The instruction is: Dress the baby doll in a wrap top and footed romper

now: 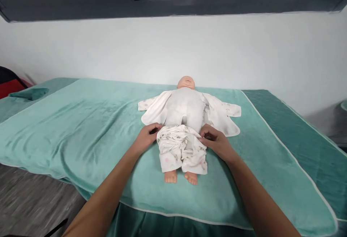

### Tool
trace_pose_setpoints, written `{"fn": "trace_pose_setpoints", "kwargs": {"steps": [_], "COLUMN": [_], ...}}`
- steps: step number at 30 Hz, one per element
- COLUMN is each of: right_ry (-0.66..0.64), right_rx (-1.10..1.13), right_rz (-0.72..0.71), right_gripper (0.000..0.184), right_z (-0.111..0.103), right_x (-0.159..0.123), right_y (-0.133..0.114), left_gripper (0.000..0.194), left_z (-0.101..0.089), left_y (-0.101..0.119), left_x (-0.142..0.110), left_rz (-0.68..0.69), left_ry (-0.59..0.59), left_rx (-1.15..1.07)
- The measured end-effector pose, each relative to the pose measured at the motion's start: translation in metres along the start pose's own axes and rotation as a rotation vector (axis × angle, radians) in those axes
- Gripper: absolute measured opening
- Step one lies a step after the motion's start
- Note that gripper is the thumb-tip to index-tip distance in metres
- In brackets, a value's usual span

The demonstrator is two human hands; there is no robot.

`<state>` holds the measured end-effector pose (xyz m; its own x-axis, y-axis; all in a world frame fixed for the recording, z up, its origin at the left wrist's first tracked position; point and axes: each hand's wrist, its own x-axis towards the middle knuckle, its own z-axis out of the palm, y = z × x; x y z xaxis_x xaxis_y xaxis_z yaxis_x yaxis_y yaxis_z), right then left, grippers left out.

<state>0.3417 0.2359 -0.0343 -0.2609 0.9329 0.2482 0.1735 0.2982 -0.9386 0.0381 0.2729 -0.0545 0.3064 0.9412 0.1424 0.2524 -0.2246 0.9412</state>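
A baby doll point(187, 82) lies on its back, head toward the wall and bare feet point(170, 176) toward me. Patterned white baby pants point(180, 145) are bunched around its legs, with the waistband below the white cloth torso point(184, 103). Under its back and arms a white baby jacket point(229, 119) lies spread, its front open. My left hand point(149, 136) pinches the pants' waistband at the left side. At the right side my right hand point(214, 139) grips the same waistband, thumb and fingers closed on the fabric.
A light green blanket point(81, 121) with a pale edge covers the table, over a darker green cloth point(300, 128). Behind it rises a white wall point(135, 49) below a dark window frame point(189, 4). A red and black item point(11, 87) sits at the far left.
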Motion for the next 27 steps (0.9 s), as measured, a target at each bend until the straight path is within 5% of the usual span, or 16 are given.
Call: {"fn": "trace_pose_setpoints", "kwargs": {"steps": [7,13,18,27], "right_ry": [-0.047,0.101,0.176,0.313], "right_rx": [0.074,0.188,0.34,0.237], "right_rz": [0.017,0.105,0.152,0.17], "right_gripper": [0.022,0.025,0.024,0.031], "right_z": [-0.004,-0.003,-0.006,0.003], "right_x": [-0.002,-0.001,-0.002,0.008], "right_y": [0.001,0.006,0.012,0.009], "left_gripper": [0.027,0.014,0.017,0.031], "left_z": [-0.009,-0.01,-0.008,-0.006], "left_y": [0.001,0.006,0.002,0.006], "left_x": [0.003,0.006,0.005,0.0], "left_rz": [-0.049,-0.02,0.054,-0.095], "left_ry": [-0.085,-0.204,-0.153,-0.216], "left_rx": [-0.199,-0.182,-0.304,-0.166]}}
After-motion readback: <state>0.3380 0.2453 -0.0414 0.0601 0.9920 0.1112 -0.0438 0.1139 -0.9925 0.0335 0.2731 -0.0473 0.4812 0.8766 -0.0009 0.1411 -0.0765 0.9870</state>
